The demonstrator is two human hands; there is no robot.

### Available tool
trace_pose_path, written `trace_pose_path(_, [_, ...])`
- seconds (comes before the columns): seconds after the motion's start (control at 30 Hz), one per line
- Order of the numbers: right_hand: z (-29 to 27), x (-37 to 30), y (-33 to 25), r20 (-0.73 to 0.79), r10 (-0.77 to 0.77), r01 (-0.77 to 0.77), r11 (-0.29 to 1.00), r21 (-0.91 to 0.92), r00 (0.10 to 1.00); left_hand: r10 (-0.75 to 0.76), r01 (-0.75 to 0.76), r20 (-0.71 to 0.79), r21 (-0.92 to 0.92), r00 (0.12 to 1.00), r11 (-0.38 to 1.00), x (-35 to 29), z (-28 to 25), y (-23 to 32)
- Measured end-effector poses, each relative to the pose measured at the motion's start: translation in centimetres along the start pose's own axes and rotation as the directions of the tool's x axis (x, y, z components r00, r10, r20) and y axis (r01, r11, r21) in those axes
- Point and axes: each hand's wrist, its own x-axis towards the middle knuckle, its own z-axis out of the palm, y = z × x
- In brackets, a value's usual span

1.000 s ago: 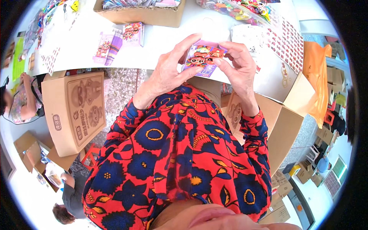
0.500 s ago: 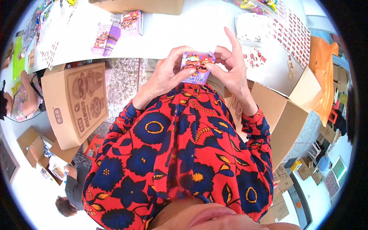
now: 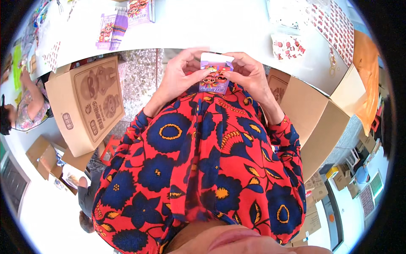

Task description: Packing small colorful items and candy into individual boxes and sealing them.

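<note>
Between my two hands, close to my body at the table's near edge, is a small purple printed carton (image 3: 214, 81) with cartoon figures on its front. Its top is open, with a white flap standing up at the back and small side flaps at the corners. My left hand (image 3: 185, 73) grips its left side, thumb on the front face. On the right side, my right hand (image 3: 248, 73) holds it the same way, its thumb pressed near the upper front edge. The fingers behind the carton are partly hidden.
On the white table (image 3: 190, 25) lie a stack of flat purple cartons (image 3: 112, 30), more purple boxes (image 3: 140, 12), small red printed pieces (image 3: 289, 46) and sticker sheets (image 3: 332, 29). Large cardboard boxes stand left (image 3: 86, 103) and right (image 3: 313, 118). Two other people are at left.
The carton's top flap now stands up and its opening shows. My right index finger, raised before, has come down onto the carton. The whole view has shifted slightly.
</note>
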Motion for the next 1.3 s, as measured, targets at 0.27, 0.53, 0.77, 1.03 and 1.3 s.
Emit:
trace_pose_path(0.27, [0.5,-0.2,1.0,-0.055,-0.014,0.015,1.0,0.017,0.998,0.16,-0.176,0.113,0.147,0.981,0.973,0.4,-0.3,-1.3])
trace_pose_path(0.53, [-0.5,0.2,-0.8,0.011,-0.011,0.013,0.986,-0.165,1.0,0.066,-0.076,0.137,0.071,0.988,0.995,0.8,-0.4,-0.2])
trace_pose_path(0.77, [-0.4,0.8,-2.0,0.0,0.096,-0.093,0.973,-0.213,0.995,-0.117,0.083,0.249,0.145,0.961,0.986,2.0,-1.3,1.6])
trace_pose_path(1.03, [-0.5,1.0,-2.3,-0.029,0.061,-0.067,0.946,-0.318,0.998,-0.113,0.038,0.277,0.263,0.954,0.964,3.3,-1.7,0.7])
trace_pose_path(1.3, [0.1,0.8,-2.9,-0.059,0.063,-0.079,0.944,-0.321,0.996,-0.174,0.096,0.312,0.248,0.934,0.964,3.3,-1.5,2.2])
